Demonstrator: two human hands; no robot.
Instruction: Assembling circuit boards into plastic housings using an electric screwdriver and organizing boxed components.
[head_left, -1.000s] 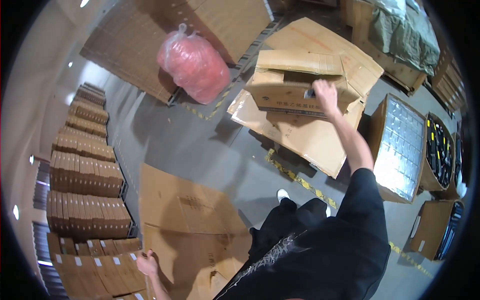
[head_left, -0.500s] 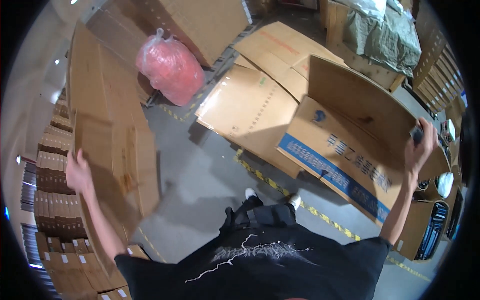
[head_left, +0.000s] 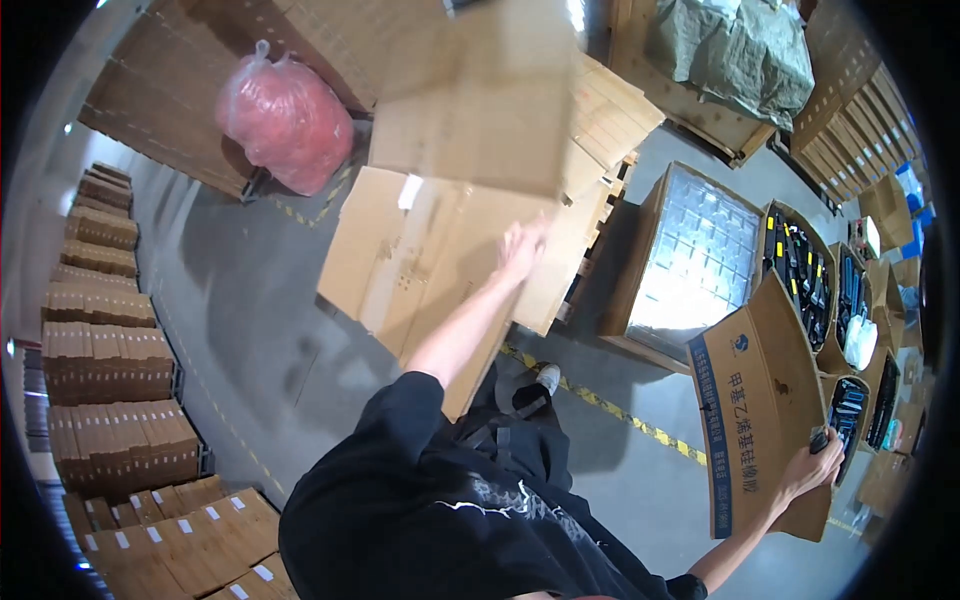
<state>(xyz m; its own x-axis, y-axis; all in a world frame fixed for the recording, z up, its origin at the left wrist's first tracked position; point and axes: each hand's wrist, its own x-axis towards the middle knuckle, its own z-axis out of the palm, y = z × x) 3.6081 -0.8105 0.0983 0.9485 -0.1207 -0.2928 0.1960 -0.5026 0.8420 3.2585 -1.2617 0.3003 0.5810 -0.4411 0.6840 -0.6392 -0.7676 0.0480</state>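
Note:
My left hand [head_left: 522,250] is out over the middle, fingers closed at the right edge of a large unfolded cardboard box [head_left: 440,240], whose far flap is blurred. The box leans over a stack of flattened cardboard [head_left: 615,110] on a pallet. Low at the right, my right hand [head_left: 815,462] grips the edge of a folded cardboard box [head_left: 755,420] with a blue printed band. A small dark handheld object [head_left: 820,441] also sits in that hand; its kind cannot be made out.
A carton topped with shiny clear film [head_left: 700,250] stands at the right, beside cartons of black parts [head_left: 795,260]. Behind lies a pink-filled plastic bag [head_left: 290,120]. Rows of stacked cardboard [head_left: 110,350] line the left. Yellow-black tape [head_left: 630,420] marks the floor.
My left hand has brought the large plain box from the left over to the middle stack. My right hand has drawn the blue-banded box off the stack, to the right and nearer.

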